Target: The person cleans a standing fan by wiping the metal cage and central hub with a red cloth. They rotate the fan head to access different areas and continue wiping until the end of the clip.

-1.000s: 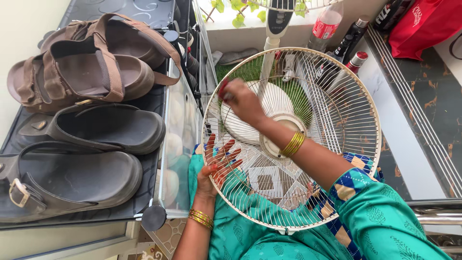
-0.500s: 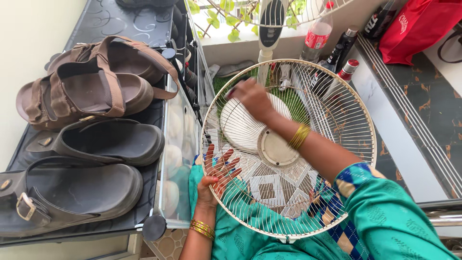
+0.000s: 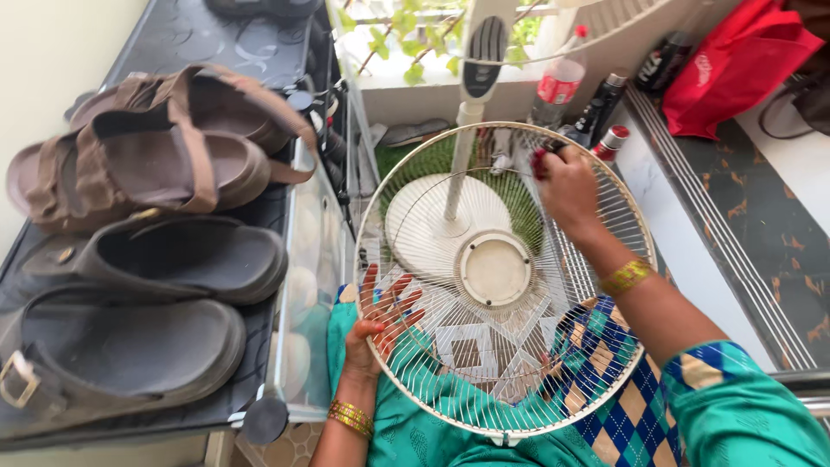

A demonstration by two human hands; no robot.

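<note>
The round wire fan guard [image 3: 506,277] lay tilted across the person's lap. The left hand [image 3: 380,316] propped it from beneath at the near-left rim, fingers spread against the wires. Farther off, the right hand [image 3: 566,186] worked the upper-right wires, fingers bunched, apparently pinching a small reddish item, blurred. Wiping seemed under way; the next stroke called for steady support. Sandals [image 3: 143,160] sat left.

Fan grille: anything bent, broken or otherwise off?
Nothing stands out. The grille looks round with even wires; the left hand steadies its rim while the right hand works at the far side.
</note>
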